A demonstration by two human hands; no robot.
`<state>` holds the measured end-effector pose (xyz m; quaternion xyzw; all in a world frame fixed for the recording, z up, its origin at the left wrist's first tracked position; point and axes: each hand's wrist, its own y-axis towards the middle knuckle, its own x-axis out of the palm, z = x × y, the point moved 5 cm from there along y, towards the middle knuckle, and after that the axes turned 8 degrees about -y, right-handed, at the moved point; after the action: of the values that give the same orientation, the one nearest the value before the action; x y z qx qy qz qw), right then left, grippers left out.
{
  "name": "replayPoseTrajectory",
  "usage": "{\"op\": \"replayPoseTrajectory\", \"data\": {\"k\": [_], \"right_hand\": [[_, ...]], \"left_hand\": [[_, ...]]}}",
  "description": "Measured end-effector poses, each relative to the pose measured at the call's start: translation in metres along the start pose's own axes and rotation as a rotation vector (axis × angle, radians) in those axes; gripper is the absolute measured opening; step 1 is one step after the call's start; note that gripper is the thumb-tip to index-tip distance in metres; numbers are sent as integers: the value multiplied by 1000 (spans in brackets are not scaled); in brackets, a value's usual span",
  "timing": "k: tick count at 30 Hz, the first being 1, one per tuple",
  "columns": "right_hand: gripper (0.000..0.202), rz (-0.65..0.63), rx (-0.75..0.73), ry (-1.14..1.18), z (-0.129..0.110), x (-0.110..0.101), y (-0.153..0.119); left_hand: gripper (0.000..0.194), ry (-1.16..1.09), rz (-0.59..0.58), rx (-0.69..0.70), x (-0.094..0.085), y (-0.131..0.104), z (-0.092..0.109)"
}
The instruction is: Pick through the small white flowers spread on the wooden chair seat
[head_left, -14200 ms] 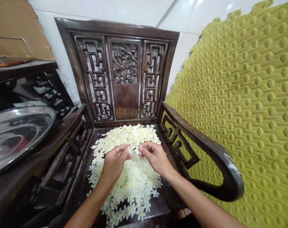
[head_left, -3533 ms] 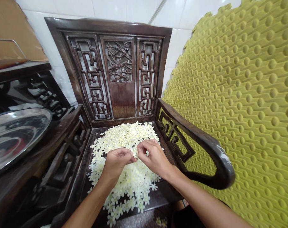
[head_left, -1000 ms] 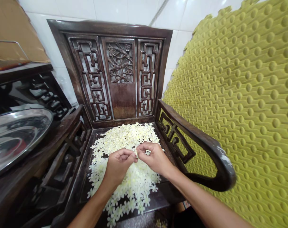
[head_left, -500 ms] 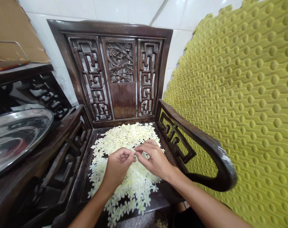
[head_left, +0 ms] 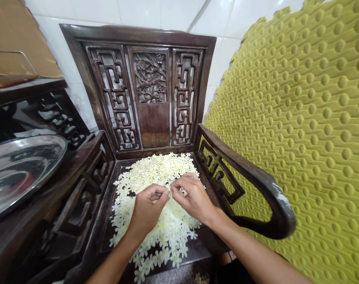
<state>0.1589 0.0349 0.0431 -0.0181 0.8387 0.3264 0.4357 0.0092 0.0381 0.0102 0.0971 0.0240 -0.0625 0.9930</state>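
Note:
White and pale yellow flowers (head_left: 160, 167) lie spread over the seat of a dark carved wooden chair (head_left: 154, 124). Above them my left hand (head_left: 149, 205) is closed, thumb and index finger pinched together. My right hand (head_left: 191, 193) is beside it, thumb and index finger also pinched, the other fingers curled. The fingertips of both hands nearly meet over the middle of the flowers. Something small and pale shows between them, too small to make out. Below the hands the flowers reach the seat's front edge.
A round metal tray (head_left: 49, 157) rests at the left by the chair's armrest. The right armrest (head_left: 256, 173) curves forward beside a yellow-green bumpy mat (head_left: 300, 118). Brown cardboard (head_left: 22, 39) stands at the upper left, against a white tiled wall.
My right hand has shifted slightly right, and its fingertips are a little farther from those of my left hand. The left hand has barely moved.

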Motion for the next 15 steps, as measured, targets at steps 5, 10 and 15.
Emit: {"op": "replayPoseTrajectory", "data": {"k": [5,10,15], "right_hand": [[15,89,134,17,6,-10,3],[19,93,209,106,9,-14,4],[16,-43,298,119,18,-4,3]], "left_hand": [[12,-75,49,-75,-2,2,-4],[12,-174,128,-167,-8,6,-10],[12,-200,198,-191,-15,8,-12]]}}
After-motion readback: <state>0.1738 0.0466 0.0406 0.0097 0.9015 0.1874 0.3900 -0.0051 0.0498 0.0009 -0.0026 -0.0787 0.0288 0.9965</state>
